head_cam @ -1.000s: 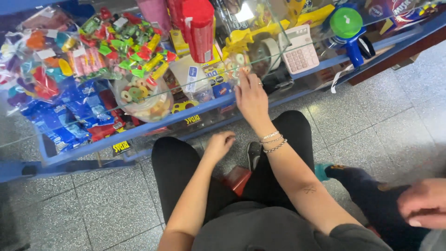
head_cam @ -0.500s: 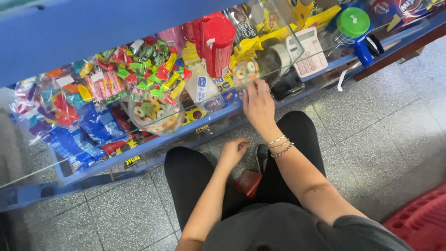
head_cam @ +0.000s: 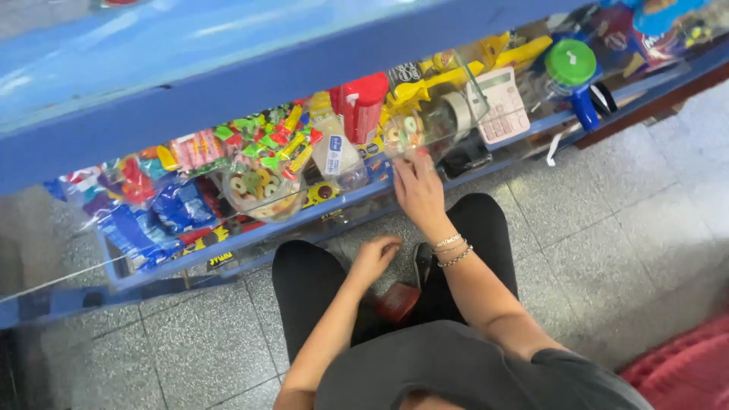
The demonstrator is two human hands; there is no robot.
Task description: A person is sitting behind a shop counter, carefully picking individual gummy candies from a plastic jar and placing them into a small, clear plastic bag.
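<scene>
I look down at a blue shelf (head_cam: 250,235) packed with sweets and small goods. My right hand (head_cam: 418,190), with bracelets on its wrist, reaches to the shelf's front, fingertips touching a clear tub of ring-shaped candies (head_cam: 406,133). Whether it grips the tub is unclear. My left hand (head_cam: 373,257) hovers low over my black-trousered knees, fingers loosely curled, holding nothing. A second clear tub of ring candies (head_cam: 254,190) stands further left. A red lidded container (head_cam: 361,106) stands just behind and left of my right hand.
Blue candy bags (head_cam: 144,220) and colourful wrapped sweets (head_cam: 266,140) fill the left side. A roll of tape (head_cam: 456,110), a pink calculator (head_cam: 505,106) and a green-lidded blue jar (head_cam: 573,72) sit right. A blue countertop (head_cam: 190,53) overhangs. Grey tiled floor below; something red (head_cam: 683,364) at bottom right.
The view has tilted so the shelf sits lower and the countertop fills the top. My right hand stays at the candy tub; another person's hand at the right is gone.
</scene>
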